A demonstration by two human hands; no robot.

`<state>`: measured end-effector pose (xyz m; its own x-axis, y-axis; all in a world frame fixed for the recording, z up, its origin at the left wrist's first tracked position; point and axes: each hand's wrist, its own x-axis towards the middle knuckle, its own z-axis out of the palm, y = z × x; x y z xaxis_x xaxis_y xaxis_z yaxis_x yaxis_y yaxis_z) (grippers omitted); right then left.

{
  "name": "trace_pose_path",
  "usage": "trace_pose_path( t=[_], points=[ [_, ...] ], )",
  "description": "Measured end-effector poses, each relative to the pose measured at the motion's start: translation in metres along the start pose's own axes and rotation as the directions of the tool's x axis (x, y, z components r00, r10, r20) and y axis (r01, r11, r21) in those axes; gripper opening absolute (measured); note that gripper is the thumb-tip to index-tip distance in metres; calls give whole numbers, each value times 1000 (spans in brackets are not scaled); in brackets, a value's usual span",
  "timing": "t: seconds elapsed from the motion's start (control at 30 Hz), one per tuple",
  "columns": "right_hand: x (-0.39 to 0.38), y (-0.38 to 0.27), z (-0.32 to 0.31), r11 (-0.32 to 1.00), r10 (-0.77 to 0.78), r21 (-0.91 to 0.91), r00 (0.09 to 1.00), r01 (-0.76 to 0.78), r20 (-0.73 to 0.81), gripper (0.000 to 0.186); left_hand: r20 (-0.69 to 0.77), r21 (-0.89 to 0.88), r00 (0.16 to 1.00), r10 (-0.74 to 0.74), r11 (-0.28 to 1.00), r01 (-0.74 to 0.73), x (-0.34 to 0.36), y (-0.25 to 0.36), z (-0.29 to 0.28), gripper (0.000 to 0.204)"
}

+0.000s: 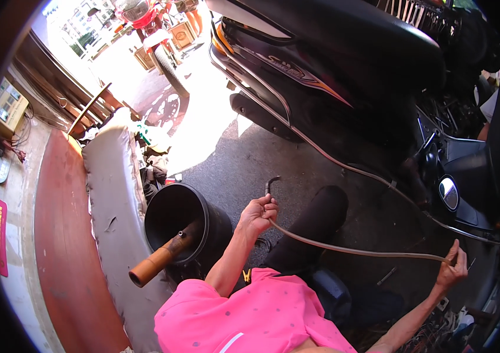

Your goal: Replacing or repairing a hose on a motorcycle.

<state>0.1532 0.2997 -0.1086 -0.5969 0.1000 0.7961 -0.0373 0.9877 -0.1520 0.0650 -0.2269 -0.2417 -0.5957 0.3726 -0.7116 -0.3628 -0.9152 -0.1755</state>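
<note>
My left hand (259, 215) is closed around one end of a thin, grey-beige hose (344, 249). A short, dark bent tip (270, 183) sticks up above its fingers. From there the hose sags across in front of me to my right hand (452, 267), whose fingers pinch the other end. A thin metal piece shows beside that hand, but I cannot make out what it is. Beyond both hands stands a black motor scooter (350, 76) with a metal side rail (338, 162). My dark-clad knee (315, 220) is under the hose.
Left of me a black bucket (220, 220) has a bamboo tube (159, 259) leaning out of it. A grey padded bench (115, 217) runs along the left side. A red motorcycle (159, 38) is at the far end. A slim tool (387, 276) lies on the dark floor.
</note>
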Motion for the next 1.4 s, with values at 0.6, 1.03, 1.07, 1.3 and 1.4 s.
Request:
trace_pose_path(
  t=[0.6,1.03,1.07,1.3,1.4],
  points=[
    [-14,147,-44,854,521,-127,824,-505,224,39,-177,401,918,354,878,-261,69,176,-18,13],
    [130,-13,22,909,-75,398,891,-124,448,28,-478,226,759,-443,773,593,29,142,-96,14],
    [132,-35,24,890,-103,438,879,-128,466,27,-488,363,810,-325,769,527,35,169,-83,14],
    [95,-212,91,597,-340,781,823,-185,455,19,365,668,726,583,379,-640,76,387,145,39],
    [53,-292,161,517,-765,818,567,254,307,28,309,312,737,600,668,-675,65,429,195,61]
  ],
)
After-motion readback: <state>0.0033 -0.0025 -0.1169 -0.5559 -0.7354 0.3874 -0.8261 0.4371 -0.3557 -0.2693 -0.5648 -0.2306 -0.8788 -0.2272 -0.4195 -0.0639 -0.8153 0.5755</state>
